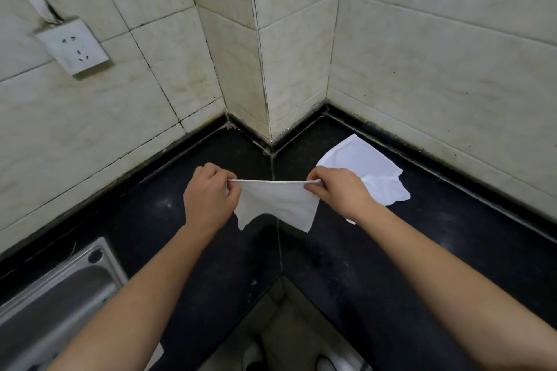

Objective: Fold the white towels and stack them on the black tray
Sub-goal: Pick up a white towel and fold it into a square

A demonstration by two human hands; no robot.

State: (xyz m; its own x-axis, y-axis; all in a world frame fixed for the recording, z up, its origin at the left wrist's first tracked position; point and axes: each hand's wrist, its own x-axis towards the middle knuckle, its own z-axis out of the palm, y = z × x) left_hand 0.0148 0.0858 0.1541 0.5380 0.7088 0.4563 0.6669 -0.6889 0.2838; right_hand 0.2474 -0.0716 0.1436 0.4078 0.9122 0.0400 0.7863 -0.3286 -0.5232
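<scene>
A small white towel [278, 203] hangs stretched between my two hands above the black countertop [156, 229]. My left hand [208, 194] pinches its top left corner and my right hand [334, 190] pinches its top right corner. The top edge is taut and the lower edge hangs loose and uneven. Another white towel [366, 164] lies crumpled on the counter behind my right hand, near the wall. No black tray is in view.
The counter wraps around a tiled wall corner [262, 75]. A steel sink [57, 289] sits at the lower left. A wall socket [73, 47] is mounted at the upper left. Floor and shoes [328, 363] show below the counter's inner edge.
</scene>
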